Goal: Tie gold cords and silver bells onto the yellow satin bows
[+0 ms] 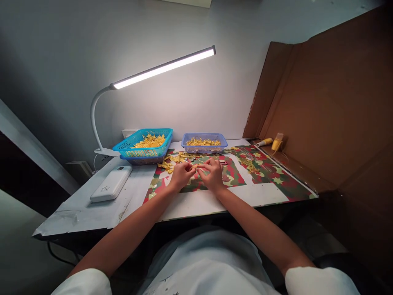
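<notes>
My left hand (181,177) and my right hand (213,175) meet over the patterned sheet, fingertips pinched together. Between them is a small gold piece (194,167), mostly covered by the fingers, so its kind is unclear. Just beyond the left hand lie loose gold ribbon-like pieces (168,164). A bundle of thin gold cords (250,165) rests to the right of my right hand. Behind my hands, a blue-purple basket (204,149) holds gold looped pieces, and a turquoise basket (141,153) is heaped with yellow-gold leaf-like pieces.
A desk lamp (166,67) shines over the table from the left. On the left side lies a white power bank (112,184). Small yellow bottles (277,141) stand or lie by the cardboard wall (325,102) at right. Another tray sits under the turquoise basket.
</notes>
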{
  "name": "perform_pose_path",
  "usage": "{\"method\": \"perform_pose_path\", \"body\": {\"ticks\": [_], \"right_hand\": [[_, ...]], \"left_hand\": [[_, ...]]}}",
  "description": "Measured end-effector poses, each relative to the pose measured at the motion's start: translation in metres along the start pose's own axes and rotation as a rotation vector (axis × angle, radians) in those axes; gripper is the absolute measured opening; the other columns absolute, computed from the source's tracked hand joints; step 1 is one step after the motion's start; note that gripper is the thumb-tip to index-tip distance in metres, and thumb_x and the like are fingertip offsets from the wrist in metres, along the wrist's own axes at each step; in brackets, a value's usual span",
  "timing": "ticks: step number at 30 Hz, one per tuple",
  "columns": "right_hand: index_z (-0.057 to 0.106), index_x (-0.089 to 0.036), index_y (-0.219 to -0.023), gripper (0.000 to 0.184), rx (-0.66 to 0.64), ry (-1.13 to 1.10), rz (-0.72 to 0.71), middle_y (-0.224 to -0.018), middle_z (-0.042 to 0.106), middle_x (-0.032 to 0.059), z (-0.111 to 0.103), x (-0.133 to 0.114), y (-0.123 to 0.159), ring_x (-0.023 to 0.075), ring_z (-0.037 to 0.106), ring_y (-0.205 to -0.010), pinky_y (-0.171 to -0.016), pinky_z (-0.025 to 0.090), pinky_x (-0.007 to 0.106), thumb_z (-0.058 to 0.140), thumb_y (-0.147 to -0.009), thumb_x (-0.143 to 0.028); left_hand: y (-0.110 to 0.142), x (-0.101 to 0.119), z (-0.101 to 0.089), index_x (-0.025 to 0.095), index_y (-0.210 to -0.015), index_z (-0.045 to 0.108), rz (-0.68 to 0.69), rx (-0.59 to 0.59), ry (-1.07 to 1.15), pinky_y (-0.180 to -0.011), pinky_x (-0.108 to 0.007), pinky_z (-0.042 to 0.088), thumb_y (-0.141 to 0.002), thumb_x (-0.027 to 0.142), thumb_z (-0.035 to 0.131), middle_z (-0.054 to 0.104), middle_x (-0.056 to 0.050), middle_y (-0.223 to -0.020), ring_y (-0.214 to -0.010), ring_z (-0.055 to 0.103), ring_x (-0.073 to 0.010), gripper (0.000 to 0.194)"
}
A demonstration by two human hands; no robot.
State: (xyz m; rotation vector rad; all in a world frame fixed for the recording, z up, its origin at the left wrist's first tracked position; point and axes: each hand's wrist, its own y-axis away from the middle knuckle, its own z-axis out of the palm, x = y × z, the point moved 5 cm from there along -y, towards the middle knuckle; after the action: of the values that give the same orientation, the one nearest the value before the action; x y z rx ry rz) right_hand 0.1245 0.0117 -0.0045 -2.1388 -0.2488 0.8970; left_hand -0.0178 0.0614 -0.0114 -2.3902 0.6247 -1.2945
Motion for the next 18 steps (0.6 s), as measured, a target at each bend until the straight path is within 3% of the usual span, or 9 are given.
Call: {"method": "perform_pose_path", "body": {"ticks": [4,8,11,18], "right_hand": [[0.072,-0.022,-0.085,0.015,0.097,-0.187,0.036,-0.083,0.058,0.0028,-0.014,0.006,-0.008,0.0187,0.052,-0.083,-0.081,0.04,0.035,0.058,-0.083,-0.023],[0.074,-0.023,-0.085,0.012,-0.094,-0.189,0.054,-0.085,0.061,0.0033,-0.004,0.013,-0.013,0.0205,0.052,-0.088,-0.084,0.039,0.036,0.063,-0.08,-0.023],[0.075,-0.025,-0.08,0.009,-0.194,-0.157,0.04,-0.087,0.062,0.0033,0.003,0.014,-0.012,0.0215,0.051,-0.091,-0.085,0.038,0.037,0.067,-0.078,-0.023],[0.072,-0.023,-0.073,0.005,-0.214,-0.207,0.083,-0.087,0.062,0.004,0.008,0.018,-0.011,0.0222,0.051,-0.091,-0.086,0.038,0.039,0.068,-0.076,-0.023]], "left_hand": [[0.001,0.007,-0.001,0.017,-0.061,0.056,0.14,0.007,-0.083,-0.055,-0.022,0.035,-0.072,0.02,0.059,0.054,0.003,-0.055,-0.054,0.046,-0.0103,0.011],[0.002,0.012,0.002,0.017,-0.062,0.054,0.29,-0.029,-0.161,-0.057,-0.023,0.036,-0.074,0.014,0.057,0.055,0.002,-0.059,-0.056,0.047,-0.0109,0.012],[0.002,0.011,0.003,0.017,-0.063,0.054,0.308,-0.038,-0.186,-0.057,-0.022,0.037,-0.077,0.012,0.055,0.054,0.002,-0.06,-0.056,0.047,-0.0107,0.014],[0.002,0.011,0.007,0.016,-0.065,0.056,0.302,-0.101,-0.171,-0.057,-0.022,0.037,-0.078,0.013,0.056,0.055,0.001,-0.062,-0.056,0.048,-0.0105,0.013]]}}
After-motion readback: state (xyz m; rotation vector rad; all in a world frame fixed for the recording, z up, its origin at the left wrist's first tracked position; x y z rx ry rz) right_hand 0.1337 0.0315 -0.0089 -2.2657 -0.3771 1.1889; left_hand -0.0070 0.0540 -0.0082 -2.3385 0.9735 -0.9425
